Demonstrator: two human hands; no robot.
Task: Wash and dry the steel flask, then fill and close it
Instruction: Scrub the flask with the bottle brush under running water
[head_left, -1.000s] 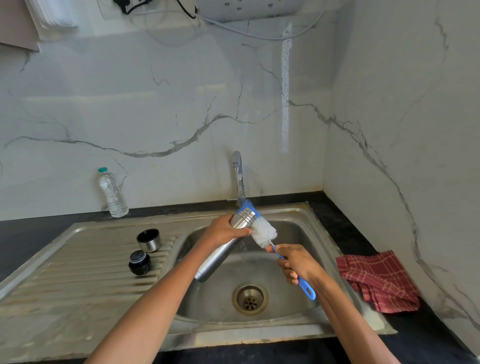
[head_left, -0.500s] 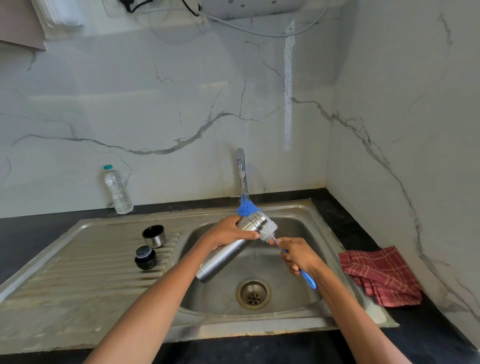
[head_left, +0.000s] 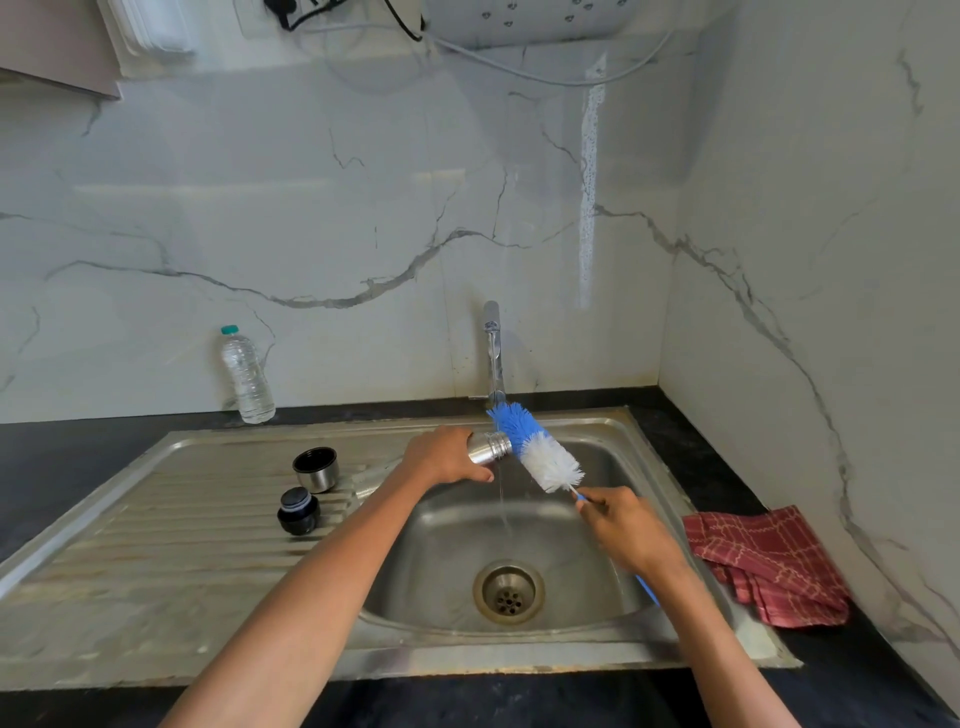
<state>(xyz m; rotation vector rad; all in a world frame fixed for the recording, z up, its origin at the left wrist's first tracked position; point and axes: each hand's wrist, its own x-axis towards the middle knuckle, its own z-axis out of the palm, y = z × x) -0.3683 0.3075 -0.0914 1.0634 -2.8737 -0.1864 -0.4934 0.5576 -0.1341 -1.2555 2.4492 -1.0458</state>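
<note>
Steel sink (head_left: 613, 652) occupies the lower centre, its drain (head_left: 508, 591) at 6 o'clock within the basin. Right hand (head_left: 626, 530), at 3 o'clock from the drain and above the basin, has its fingers curled round the blue handle of the bottle brush (head_left: 540, 452); the handle end shows below the wrist. The brush head, white near the handle and blue at the tip, slants up toward 11 o'clock and lies outside the flask, crossing just in front of its mouth. Left hand (head_left: 444, 457), fingers wrapped, grips the steel flask (head_left: 488, 448) over the basin's far left edge; most of the body is hidden under the hand, and the threaded neck points toward 3 o'clock, roughly level. A thin stream of water (head_left: 502, 499) falls just beside the flask neck into the basin. On the ribbed drainboard at 9 o'clock from the flask, the steel cup lid (head_left: 315, 469) stands open side up, the black stopper (head_left: 297, 511) just beside it, nearer the viewer. A red checked cloth (head_left: 769, 564) lies on the dark counter at 3 o'clock from the sink. Farther back, the tap (head_left: 493, 353) rises at 12 o'clock; a plastic water bottle (head_left: 247, 375) stands upright against the marble wall at 10 o'clock.
</note>
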